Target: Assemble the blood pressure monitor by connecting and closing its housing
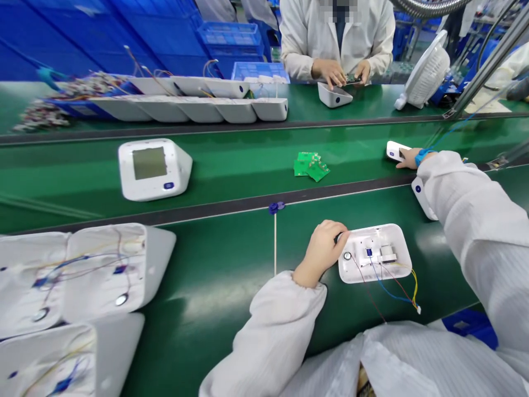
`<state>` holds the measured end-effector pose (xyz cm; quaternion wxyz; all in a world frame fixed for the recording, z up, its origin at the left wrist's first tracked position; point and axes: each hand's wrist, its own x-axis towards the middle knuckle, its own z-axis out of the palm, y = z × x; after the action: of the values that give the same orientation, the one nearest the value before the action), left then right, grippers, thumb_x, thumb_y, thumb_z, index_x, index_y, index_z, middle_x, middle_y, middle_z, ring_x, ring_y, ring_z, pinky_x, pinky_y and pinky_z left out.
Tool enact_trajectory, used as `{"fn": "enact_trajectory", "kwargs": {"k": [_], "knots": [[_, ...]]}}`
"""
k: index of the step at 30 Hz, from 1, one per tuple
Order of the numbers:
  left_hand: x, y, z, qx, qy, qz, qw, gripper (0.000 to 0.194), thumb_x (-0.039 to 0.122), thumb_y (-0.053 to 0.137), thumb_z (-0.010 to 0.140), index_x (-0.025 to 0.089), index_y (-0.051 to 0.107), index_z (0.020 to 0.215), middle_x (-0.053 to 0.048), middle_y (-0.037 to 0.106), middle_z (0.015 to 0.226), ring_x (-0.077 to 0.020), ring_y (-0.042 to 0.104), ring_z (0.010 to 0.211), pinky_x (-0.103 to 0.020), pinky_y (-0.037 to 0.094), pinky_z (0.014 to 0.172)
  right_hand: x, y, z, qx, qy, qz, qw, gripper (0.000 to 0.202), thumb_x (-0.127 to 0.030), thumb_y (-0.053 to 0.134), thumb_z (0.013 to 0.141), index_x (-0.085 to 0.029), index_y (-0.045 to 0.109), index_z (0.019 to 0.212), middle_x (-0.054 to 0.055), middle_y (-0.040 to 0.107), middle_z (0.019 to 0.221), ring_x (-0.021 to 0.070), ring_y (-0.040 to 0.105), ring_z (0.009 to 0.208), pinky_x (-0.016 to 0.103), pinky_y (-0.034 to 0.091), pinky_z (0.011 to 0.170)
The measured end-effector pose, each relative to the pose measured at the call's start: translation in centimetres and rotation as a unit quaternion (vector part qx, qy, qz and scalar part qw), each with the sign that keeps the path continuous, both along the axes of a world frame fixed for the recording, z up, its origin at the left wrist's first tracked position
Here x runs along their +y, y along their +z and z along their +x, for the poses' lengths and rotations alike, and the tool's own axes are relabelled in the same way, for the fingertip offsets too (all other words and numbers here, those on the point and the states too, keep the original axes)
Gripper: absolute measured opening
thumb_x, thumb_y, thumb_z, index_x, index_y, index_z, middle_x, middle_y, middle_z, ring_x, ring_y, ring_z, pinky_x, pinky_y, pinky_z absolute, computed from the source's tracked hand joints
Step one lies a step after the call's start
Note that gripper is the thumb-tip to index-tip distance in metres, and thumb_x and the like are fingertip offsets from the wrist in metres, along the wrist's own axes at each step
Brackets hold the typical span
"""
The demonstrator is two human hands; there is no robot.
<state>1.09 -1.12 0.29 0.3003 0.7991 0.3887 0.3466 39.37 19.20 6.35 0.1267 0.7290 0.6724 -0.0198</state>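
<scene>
Here the left hand [324,245] presses closed fingers on the left edge of the open white housing [374,252], just nearside of the conveyor belt [248,165]. Likely light, rigid plastic; its loose wires [397,286] look fragile, so hold the rim. The right hand [409,159], across the belt, grasps a white casing [394,150].

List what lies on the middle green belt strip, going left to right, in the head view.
White boxy monitor with grey screen → small pile of green circuit boards → right hand resting on a small white casing.
</scene>
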Motion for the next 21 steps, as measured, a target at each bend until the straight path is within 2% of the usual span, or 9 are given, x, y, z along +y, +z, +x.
{"fn": "enact_trajectory", "kwargs": {"k": [3,7,9,11,13,15,17,19,21], "knots": [[-0.1,0.0,0.1,-0.013,0.007,-0.004,1.0,0.021,0.03,0.053,0.094,0.02,0.065,0.08,-0.006,0.071,0.086,-0.0236,0.061,0.086,-0.04,0.048,0.082,0.0,2.1,-2.2,-0.006,-0.015,0.027,1.0,0.049,-0.045,0.059,0.092,-0.005,0.063,0.12,0.023,0.067,0.112,0.0323,0.062,0.101,0.041,0.045,0.085],[0.1,0.2,-0.3,-0.055,0.018,-0.02,0.998,0.024,0.034,0.056,0.091,0.02,0.064,0.072,-0.007,0.071,0.09,-0.0232,0.064,0.089,-0.04,0.05,0.084,-2.4,5.5,-6.7,0.024,-0.007,0.14,0.99,0.052,-0.043,0.028,0.104,-0.005,0.061,0.117,0.022,0.066,0.111,0.0303,0.061,0.103,0.039,0.044,0.087],[0.3,0.3,-0.6,-0.103,0.02,-0.039,0.994,0.028,0.041,0.056,0.092,0.019,0.068,0.079,-0.009,0.072,0.094,-0.0236,0.065,0.092,-0.04,0.051,0.087,-5.7,6.8,-9.7,0.142,0.029,0.212,0.966,0.052,-0.048,0.029,0.104,-0.011,0.065,0.095,0.014,0.067,0.09,0.025,0.061,0.089,0.034,0.045,0.08],[0.4,0.5,-0.9,-0.175,0.02,-0.056,0.983,0.039,0.052,0.051,0.095,0.018,0.071,0.093,-0.011,0.072,0.102,-0.0252,0.065,0.1,-0.042,0.051,0.093,-10.4,7.6,-12.8,0.264,0.073,0.243,0.931,0.055,-0.056,0.029,0.103,-0.016,0.058,0.078,0.005,0.059,0.074,0.0182,0.056,0.074,0.029,0.043,0.07],[-0.2,0.7,-0.8,-0.269,0.007,-0.083,0.96,0.055,0.065,0.042,0.095,0.019,0.07,0.107,-0.012,0.069,0.117,-0.028,0.061,0.116,-0.045,0.048,0.102,-15.7,7.8,-15.6,0.361,0.103,0.25,0.893,0.054,-0.061,0.031,0.101,-0.02,0.049,0.071,0.0,0.053,0.068,0.0141,0.051,0.067,0.026,0.039,0.062],[-1.6,0.9,-0.4,-0.355,-0.039,-0.153,0.921,0.07,0.076,0.037,0.091,0.019,0.066,0.119,-0.012,0.064,0.129,-0.0317,0.054,0.129,-0.048,0.045,0.109,-20.4,7.4,-17.7,0.424,0.122,0.225,0.869,0.053,-0.064,0.033,0.099,-0.022,0.043,0.068,-0.002,0.048,0.064,0.0125,0.048,0.061,0.025,0.036,0.056],[-3.6,1.0,0.0,-0.395,-0.097,-0.268,0.873,0.077,0.081,0.04,0.087,0.017,0.063,0.125,-0.013,0.064,0.13,-0.0361,0.053,0.131,-0.051,0.047,0.11,-23.9,6.8,-19.1,0.457,0.119,0.203,0.858,0.052,-0.063,0.032,0.1,-0.023,0.04,0.068,-0.003,0.047,0.061,0.0128,0.047,0.057,0.025,0.035,0.052],[-5.7,1.1,0.3,-0.386,-0.115,-0.369,0.838,0.075,0.077,0.046,0.086,0.015,0.063,0.123,-0.014,0.069,0.122,-0.0394,0.058,0.124,-0.054,0.051,0.104,-26.1,6.5,-19.5,0.449,0.108,0.185,0.867,0.049,-0.058,0.03,0.101,-0.024,0.043,0.069,-0.002,0.049,0.059,0.014,0.049,0.054,0.026,0.035,0.051],[-6.9,1.6,0.1,-0.36,-0.103,-0.395,0.839,0.072,0.073,0.044,0.087,0.012,0.062,0.123,-0.015,0.071,0.116,-0.0408,0.062,0.118,-0.056,0.054,0.1,-27.3,6.7,-19.2,0.409,0.106,0.182,0.888,0.042,-0.054,0.032,0.101,-0.024,0.054,0.081,0.001,0.059,0.064,0.0173,0.057,0.058,0.029,0.039,0.054]]}}
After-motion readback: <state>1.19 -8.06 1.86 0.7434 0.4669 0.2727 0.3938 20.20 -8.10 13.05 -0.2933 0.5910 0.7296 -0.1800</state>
